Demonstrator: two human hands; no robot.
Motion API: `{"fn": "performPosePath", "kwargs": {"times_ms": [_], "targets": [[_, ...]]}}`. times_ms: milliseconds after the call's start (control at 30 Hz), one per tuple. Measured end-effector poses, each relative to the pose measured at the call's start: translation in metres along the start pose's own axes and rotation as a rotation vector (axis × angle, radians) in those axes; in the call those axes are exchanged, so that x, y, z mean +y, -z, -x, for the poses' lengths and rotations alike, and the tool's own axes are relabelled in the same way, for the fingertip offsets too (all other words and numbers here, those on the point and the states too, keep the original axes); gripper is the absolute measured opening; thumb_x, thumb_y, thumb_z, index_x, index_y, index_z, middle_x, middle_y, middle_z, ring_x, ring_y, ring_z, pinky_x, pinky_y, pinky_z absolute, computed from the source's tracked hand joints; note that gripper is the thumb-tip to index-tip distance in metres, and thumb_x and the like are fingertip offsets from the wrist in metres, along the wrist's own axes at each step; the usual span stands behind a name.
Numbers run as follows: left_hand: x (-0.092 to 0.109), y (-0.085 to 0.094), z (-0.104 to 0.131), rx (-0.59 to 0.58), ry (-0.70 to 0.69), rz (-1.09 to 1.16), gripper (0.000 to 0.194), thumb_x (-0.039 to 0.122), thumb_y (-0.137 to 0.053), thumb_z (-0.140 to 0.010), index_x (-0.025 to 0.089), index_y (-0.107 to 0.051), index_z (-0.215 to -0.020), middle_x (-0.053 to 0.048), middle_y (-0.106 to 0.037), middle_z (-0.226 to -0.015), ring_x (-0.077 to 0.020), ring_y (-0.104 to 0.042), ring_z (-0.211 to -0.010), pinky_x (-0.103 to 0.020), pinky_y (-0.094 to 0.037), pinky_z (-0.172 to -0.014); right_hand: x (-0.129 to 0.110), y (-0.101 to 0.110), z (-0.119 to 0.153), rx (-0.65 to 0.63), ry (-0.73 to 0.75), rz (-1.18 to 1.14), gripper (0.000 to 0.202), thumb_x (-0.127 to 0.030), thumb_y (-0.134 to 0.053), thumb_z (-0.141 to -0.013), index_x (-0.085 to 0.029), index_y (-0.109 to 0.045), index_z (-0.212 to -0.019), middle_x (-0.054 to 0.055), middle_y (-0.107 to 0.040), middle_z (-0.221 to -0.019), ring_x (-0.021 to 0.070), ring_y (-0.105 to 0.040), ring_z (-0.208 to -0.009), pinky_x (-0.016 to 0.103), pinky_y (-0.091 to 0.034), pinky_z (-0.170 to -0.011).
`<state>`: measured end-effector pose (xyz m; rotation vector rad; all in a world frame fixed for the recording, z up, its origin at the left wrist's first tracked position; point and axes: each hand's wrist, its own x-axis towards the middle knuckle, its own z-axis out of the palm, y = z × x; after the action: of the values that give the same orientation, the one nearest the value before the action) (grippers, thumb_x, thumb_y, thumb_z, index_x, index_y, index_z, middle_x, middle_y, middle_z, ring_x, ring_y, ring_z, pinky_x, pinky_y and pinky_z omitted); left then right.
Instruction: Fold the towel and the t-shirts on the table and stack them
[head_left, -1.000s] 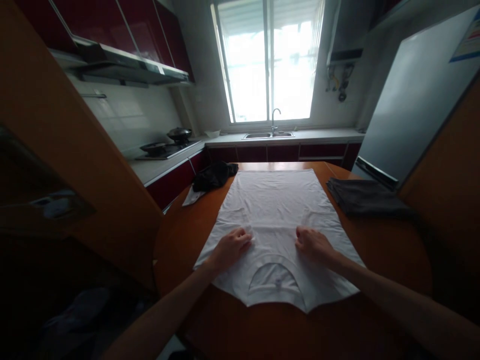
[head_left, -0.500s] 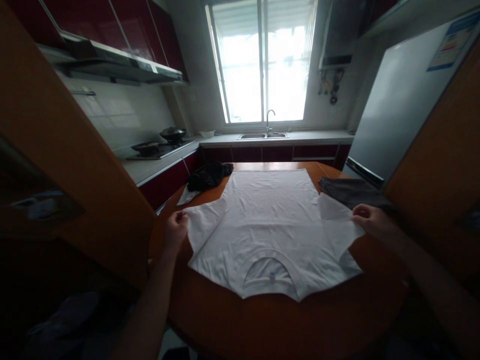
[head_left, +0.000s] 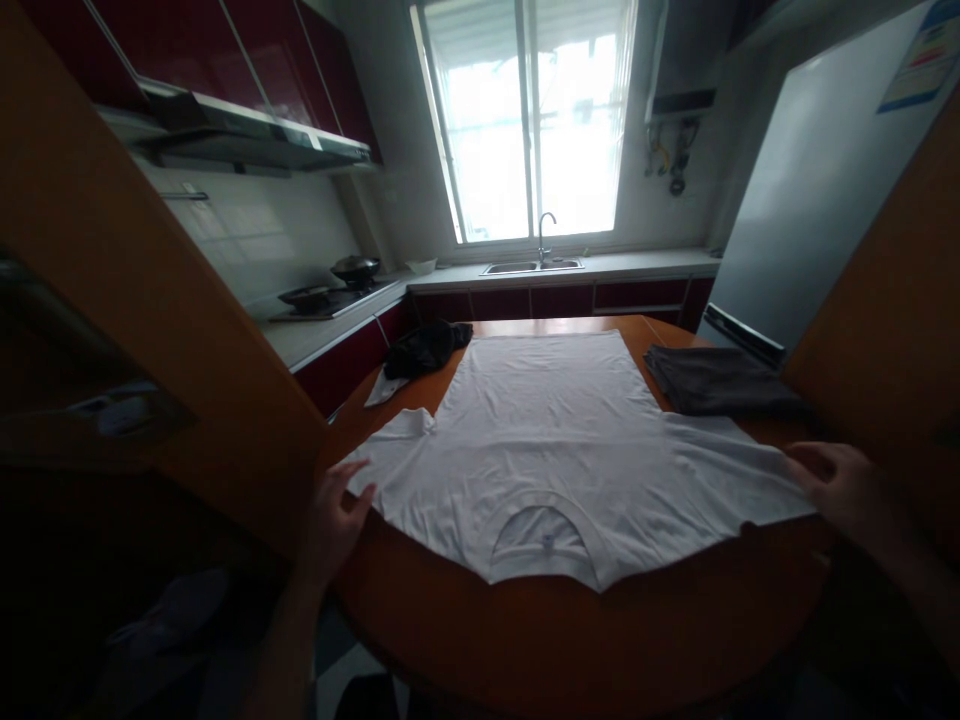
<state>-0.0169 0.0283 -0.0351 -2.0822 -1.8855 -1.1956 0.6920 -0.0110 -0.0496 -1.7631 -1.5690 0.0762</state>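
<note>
Running near to far, the white shirt [head_left: 555, 400] lies between my hands: left hand [head_left: 335, 517] parted at its left sleeve [head_left: 394, 455], right hand [head_left: 853, 492] at the right sleeve [head_left: 739, 465], grip unclear.

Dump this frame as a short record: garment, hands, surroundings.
garment: white T-shirt, spread flat, neckline toward the person
surface: brown table
sleeves: both out to the sides
left hand: at the sleeve end on its side, thumb and finger apart
right hand: at the other sleeve end, grip unclear
far left of table: black bundle
far right of table: folded dark gray cloth
background: sink below window
</note>
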Motion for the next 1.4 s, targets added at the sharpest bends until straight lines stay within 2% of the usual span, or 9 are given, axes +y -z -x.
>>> {"fn": "performPosePath", "kwargs": {"times_ms": [100,233,333,567,767,867,967,1167,1400], "targets": [[0.038,0.005,0.025,-0.415,-0.177,0.158,0.028,0.042,-0.064,-0.089,0.026,-0.073,-0.110,-0.006,-0.067,-0.115,-0.0255,-0.064,-0.110,-0.040,-0.052,-0.101,-0.064,-0.017,0.022,-0.041,0.145,-0.064,0.017,-0.042,-0.057,-0.085,-0.030,-0.068,-0.092,0.018,-0.066,-0.111,0.0376,-0.061,-0.109,0.052,-0.044,-0.099],[0.078,-0.001,0.046,-0.698,-0.354,0.251,0.022,0.031,-0.066,-0.092,0.030,-0.075,-0.113,-0.005,-0.068,-0.112,-0.0200,-0.064,-0.104,-0.032,-0.053,-0.096,-0.135,-0.048,0.060,-0.477,0.434,-0.177,0.015,-0.038,-0.062,-0.092,-0.029,-0.071,-0.100,0.009,-0.064,-0.112,0.0269,-0.061,-0.108,0.042,-0.048,-0.095],[0.092,-0.009,0.053,-0.681,-0.459,0.258,0.017,0.028,-0.061,-0.098,0.027,-0.076,-0.107,-0.005,-0.069,-0.101,-0.0180,-0.064,-0.098,-0.030,-0.052,-0.090,-0.162,-0.067,0.082,-0.659,0.577,-0.147,0.007,-0.029,-0.064,-0.094,-0.027,-0.069,-0.097,0.006,-0.064,-0.109,0.0221,-0.059,-0.103,0.036,-0.048,-0.090],[0.097,-0.016,0.059,-0.560,-0.517,0.215,0.023,0.027,-0.051,-0.103,0.023,-0.072,-0.094,-0.004,-0.068,-0.092,-0.0164,-0.062,-0.089,-0.027,-0.049,-0.082,-0.161,-0.093,0.099,-0.492,0.770,0.013,0.019,-0.015,-0.047,-0.102,-0.021,-0.058,-0.087,0.005,-0.062,-0.093,0.0202,-0.055,-0.087,0.035,-0.043,-0.082],[0.104,-0.013,0.061,-0.613,-0.440,0.261,0.018,0.027,-0.051,-0.103,0.022,-0.068,-0.097,-0.004,-0.067,-0.095,-0.0165,-0.062,-0.091,-0.027,-0.050,-0.083,-0.161,-0.085,0.101,-0.528,0.763,0.017,0.018,-0.013,-0.049,-0.100,-0.021,-0.057,-0.086,0.004,-0.062,-0.092,0.0193,-0.055,-0.085,0.034,-0.042,-0.081],[0.117,-0.014,0.061,-0.670,-0.532,0.261,0.017,0.028,-0.063,-0.098,0.026,-0.067,-0.114,-0.005,-0.066,-0.112,-0.0196,-0.060,-0.107,-0.032,-0.050,-0.095,-0.173,-0.081,0.100,-0.511,0.786,0.003,0.010,-0.017,-0.056,-0.098,-0.023,-0.062,-0.103,0.006,-0.064,-0.106,0.0216,-0.058,-0.097,0.036,-0.044,-0.087],[0.132,-0.020,0.060,-0.681,-0.661,0.189,0.019,0.024,-0.066,-0.095,0.029,-0.069,-0.113,-0.004,-0.066,-0.119,-0.0216,-0.057,-0.116,-0.036,-0.046,-0.102,-0.188,-0.084,0.101,-0.489,0.870,0.032,0.029,-0.017,-0.063,-0.094,-0.027,-0.061,-0.121,0.007,-0.062,-0.125,0.0254,-0.056,-0.112,0.041,-0.042,-0.095],[0.146,-0.029,0.057,-0.683,-0.737,0.124,0.016,0.017,-0.050,-0.103,0.021,-0.065,-0.097,-0.004,-0.068,-0.102,-0.0181,-0.060,-0.102,-0.034,-0.045,-0.097,-0.197,-0.098,0.107,-0.463,0.928,0.058,0.018,-0.007,-0.053,-0.094,-0.021,-0.062,-0.098,0.008,-0.063,-0.120,0.0239,-0.055,-0.107,0.040,-0.042,-0.093],[0.139,-0.026,0.055,-0.705,-0.775,0.188,0.015,0.020,-0.049,-0.104,0.022,-0.063,-0.109,-0.004,-0.067,-0.102,-0.0188,-0.059,-0.103,-0.035,-0.044,-0.100,-0.193,-0.093,0.106,-0.515,0.877,-0.036,0.018,-0.008,-0.046,-0.099,-0.020,-0.059,-0.098,0.008,-0.062,-0.116,0.0219,-0.054,-0.104,0.038,-0.042,-0.091]]}}
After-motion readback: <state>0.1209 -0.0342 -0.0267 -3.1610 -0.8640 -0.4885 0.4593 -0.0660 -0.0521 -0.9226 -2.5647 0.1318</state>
